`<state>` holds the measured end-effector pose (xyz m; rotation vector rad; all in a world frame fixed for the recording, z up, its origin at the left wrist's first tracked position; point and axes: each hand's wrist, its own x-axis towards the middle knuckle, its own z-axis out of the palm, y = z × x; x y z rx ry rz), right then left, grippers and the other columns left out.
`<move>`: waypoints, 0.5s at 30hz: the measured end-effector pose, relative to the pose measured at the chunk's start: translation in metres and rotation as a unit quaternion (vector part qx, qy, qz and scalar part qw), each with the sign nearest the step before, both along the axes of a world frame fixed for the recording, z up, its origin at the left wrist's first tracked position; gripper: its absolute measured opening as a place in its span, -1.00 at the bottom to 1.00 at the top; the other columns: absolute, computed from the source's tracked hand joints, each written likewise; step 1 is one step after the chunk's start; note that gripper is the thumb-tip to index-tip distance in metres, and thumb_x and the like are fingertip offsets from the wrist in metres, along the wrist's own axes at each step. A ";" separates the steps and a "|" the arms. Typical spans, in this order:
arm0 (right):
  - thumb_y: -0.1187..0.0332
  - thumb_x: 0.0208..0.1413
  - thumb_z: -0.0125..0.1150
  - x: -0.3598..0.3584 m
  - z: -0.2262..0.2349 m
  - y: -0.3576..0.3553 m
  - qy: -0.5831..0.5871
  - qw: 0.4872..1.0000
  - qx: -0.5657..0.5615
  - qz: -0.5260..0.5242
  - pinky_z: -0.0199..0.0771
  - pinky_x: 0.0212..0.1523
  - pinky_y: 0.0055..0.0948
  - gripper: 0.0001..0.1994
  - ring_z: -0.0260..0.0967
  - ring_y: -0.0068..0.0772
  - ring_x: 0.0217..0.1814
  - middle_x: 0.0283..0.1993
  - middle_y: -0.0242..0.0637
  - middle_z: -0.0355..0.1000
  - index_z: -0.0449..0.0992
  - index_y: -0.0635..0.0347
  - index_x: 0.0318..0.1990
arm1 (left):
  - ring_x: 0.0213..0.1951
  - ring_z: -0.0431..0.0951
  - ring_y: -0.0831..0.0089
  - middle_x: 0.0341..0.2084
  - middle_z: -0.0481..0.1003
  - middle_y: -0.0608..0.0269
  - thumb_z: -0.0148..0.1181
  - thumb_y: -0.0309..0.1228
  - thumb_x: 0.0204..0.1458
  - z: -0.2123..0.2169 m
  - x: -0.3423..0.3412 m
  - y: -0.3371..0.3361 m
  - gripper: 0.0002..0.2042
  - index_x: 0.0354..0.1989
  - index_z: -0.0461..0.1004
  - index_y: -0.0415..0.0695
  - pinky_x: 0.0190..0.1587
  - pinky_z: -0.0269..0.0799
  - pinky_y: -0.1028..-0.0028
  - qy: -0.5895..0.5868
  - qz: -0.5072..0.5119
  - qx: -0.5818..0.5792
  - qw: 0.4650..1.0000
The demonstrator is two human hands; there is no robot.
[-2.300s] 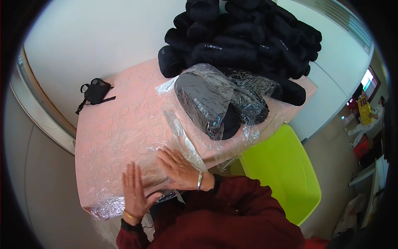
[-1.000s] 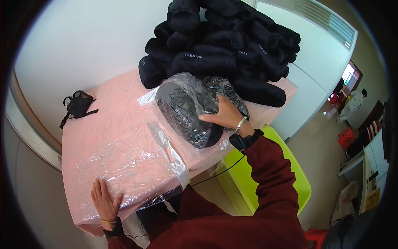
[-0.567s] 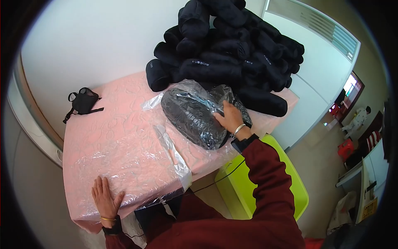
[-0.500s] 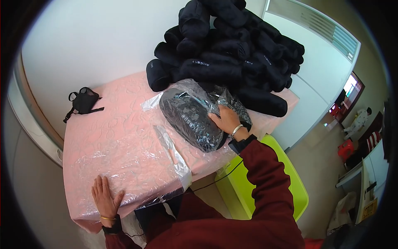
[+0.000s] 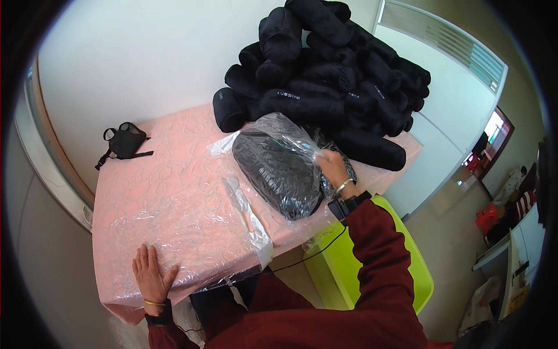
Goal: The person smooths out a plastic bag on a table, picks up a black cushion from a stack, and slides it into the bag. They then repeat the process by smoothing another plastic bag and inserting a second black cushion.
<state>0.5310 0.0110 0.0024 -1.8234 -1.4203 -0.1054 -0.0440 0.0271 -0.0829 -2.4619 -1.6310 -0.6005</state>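
Gripping the clear wrap at mid-frame, my right hand (image 5: 332,170) pinches the plastic around the bagged black pouch (image 5: 279,168), which lies on the pink table (image 5: 168,180). My left hand (image 5: 152,276) presses flat, fingers spread, on the stack of clear bags (image 5: 192,238) at lower left. One pouch looks bagged; the pile of black pouches (image 5: 331,75) at upper centre remains, I judge.

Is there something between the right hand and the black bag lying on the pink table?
Yes. The clear plastic wrap covers the black bag, so the right hand touches plastic, not the bag itself.
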 end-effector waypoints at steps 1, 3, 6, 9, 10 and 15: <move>0.30 0.12 0.18 0.000 0.010 -0.008 0.157 0.987 0.025 0.035 0.35 -0.54 -0.36 -0.83 0.35 -0.33 -0.56 -0.52 -0.32 0.42 0.49 0.24 -0.37 | 0.34 0.15 -0.10 0.29 0.21 -0.19 0.08 0.25 0.02 -0.001 0.000 0.000 -0.15 0.27 0.26 -0.28 0.36 -0.06 0.01 -0.002 0.000 0.000 1.000; 0.35 0.13 0.16 -0.007 0.029 -0.025 0.310 0.947 0.049 0.067 0.29 -0.60 -0.46 -0.87 0.30 -0.48 -0.61 -0.56 -0.42 0.38 0.48 0.21 -0.35 | 0.34 0.15 -0.10 0.29 0.21 -0.19 0.08 0.25 0.02 -0.002 -0.003 -0.001 -0.15 0.27 0.27 -0.27 0.36 -0.06 0.01 -0.004 0.001 -0.001 1.000; 0.41 0.16 0.13 -0.022 0.060 -0.057 0.457 0.879 0.097 0.096 0.18 -0.61 -0.64 -0.95 0.16 -0.75 -0.61 -0.56 -0.60 0.27 0.48 0.14 -0.32 | 0.34 0.15 -0.10 0.30 0.21 -0.19 0.07 0.25 0.03 -0.001 -0.003 0.000 -0.16 0.27 0.27 -0.27 0.36 -0.06 0.01 -0.006 -0.001 0.000 1.000; 0.44 0.21 0.05 -0.017 0.076 -0.090 0.484 0.858 0.121 0.122 0.16 -0.63 -0.68 -0.94 0.16 -0.74 -0.62 -0.53 -0.56 0.30 0.45 0.17 -0.23 | 0.34 0.15 -0.09 0.30 0.21 -0.19 0.07 0.25 0.03 -0.002 -0.004 -0.001 -0.17 0.27 0.27 -0.27 0.36 -0.06 0.01 -0.004 -0.004 0.000 1.000; 0.44 0.21 0.05 -0.017 0.083 -0.100 0.486 0.857 0.119 0.120 0.16 -0.63 -0.68 -0.94 0.16 -0.74 -0.62 -0.53 -0.56 0.30 0.45 0.17 -0.23 | 0.34 0.15 -0.09 0.30 0.21 -0.18 0.06 0.24 0.04 -0.003 -0.004 -0.001 -0.17 0.27 0.27 -0.26 0.36 -0.06 0.01 -0.003 -0.002 0.003 1.000; 0.44 0.21 0.04 -0.013 0.115 -0.158 0.462 0.865 0.185 0.069 0.18 -0.64 -0.68 -0.92 0.18 -0.74 -0.63 -0.54 -0.57 0.29 0.45 0.21 -0.25 | 0.36 0.13 -0.07 0.32 0.18 -0.16 0.07 0.17 0.08 0.000 -0.004 0.001 -0.21 0.30 0.24 -0.24 0.37 -0.08 0.02 0.009 0.002 -0.010 1.000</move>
